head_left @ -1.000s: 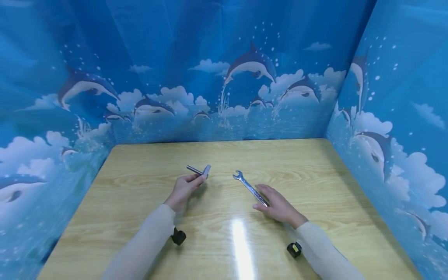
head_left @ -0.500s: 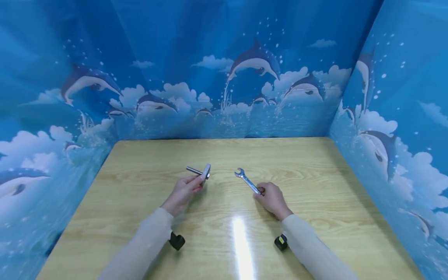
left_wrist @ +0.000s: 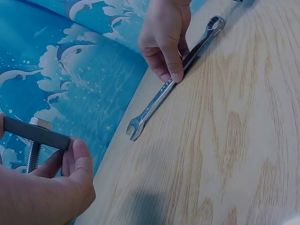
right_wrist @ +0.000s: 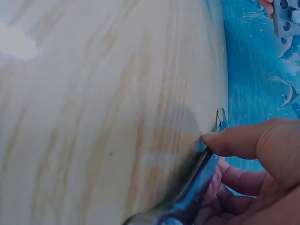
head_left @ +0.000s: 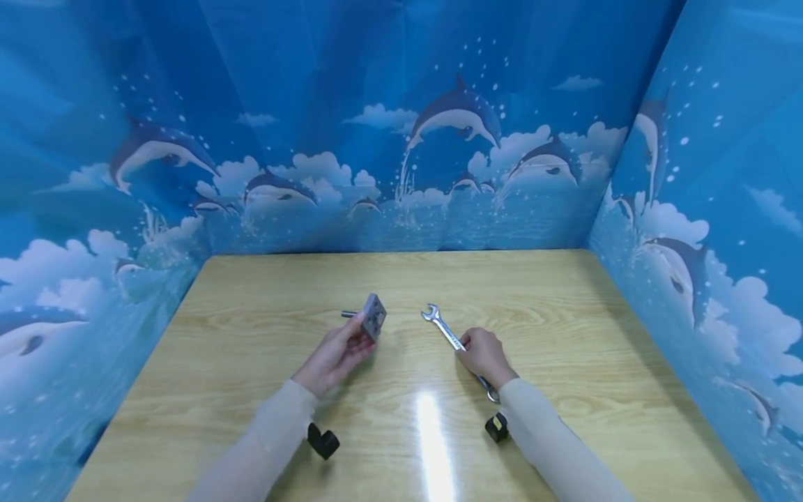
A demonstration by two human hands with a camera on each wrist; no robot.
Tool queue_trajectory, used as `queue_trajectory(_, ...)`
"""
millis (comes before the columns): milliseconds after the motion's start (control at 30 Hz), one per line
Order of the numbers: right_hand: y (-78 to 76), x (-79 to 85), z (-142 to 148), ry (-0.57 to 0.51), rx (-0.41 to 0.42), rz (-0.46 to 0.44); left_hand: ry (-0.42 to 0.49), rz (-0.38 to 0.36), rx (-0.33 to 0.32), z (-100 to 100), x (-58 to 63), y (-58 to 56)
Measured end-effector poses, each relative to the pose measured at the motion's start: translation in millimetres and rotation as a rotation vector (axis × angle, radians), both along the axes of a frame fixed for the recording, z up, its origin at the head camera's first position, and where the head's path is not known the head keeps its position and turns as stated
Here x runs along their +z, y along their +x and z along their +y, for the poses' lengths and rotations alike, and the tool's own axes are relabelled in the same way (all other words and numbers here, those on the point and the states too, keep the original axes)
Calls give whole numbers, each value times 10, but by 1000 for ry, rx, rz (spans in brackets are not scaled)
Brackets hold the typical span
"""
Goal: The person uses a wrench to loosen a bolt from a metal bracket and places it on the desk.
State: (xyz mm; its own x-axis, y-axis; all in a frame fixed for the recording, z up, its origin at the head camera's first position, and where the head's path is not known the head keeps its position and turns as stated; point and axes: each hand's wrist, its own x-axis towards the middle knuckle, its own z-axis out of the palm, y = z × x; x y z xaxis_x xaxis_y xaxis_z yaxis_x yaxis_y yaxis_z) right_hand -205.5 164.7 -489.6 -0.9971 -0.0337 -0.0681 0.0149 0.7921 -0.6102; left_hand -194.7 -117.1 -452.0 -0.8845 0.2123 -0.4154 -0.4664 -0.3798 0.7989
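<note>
My left hand [head_left: 335, 357] holds a grey metal plate [head_left: 374, 317] above the table, its face with several holes turned to the right. A hex bolt [left_wrist: 33, 154] passes through the plate; in the left wrist view its head stands on one side and its threaded shank on the other. My right hand [head_left: 486, 355] pinches the middle of a silver combination wrench [head_left: 443, 329] between thumb and fingers. The wrench's open end points away from me, its ring end towards my right wrist. In the right wrist view my fingers hide part of the wrench [right_wrist: 187, 197].
A wood-grain table [head_left: 282, 286] lies beneath both hands. Blue dolphin-print curtains [head_left: 351, 125] enclose its back and sides. A black wrist camera [head_left: 323, 441] hangs at the left cuff and another black camera [head_left: 497, 427] at the right. Glare brightens the table's front middle.
My right hand has gone from spread beside the wrench to pinching its middle, and the ring end now shows. My left hand has turned the plate so its holed face is visible.
</note>
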Motion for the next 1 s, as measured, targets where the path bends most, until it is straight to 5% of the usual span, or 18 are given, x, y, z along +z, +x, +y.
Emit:
queue_trajectory(467, 62, -61, 7, -29, 9, 63, 155, -44, -5, 36, 58, 17)
queue_trajectory(1000, 200, 94, -4, -350, -16, 112, 207, -98, -27, 29, 159, 50)
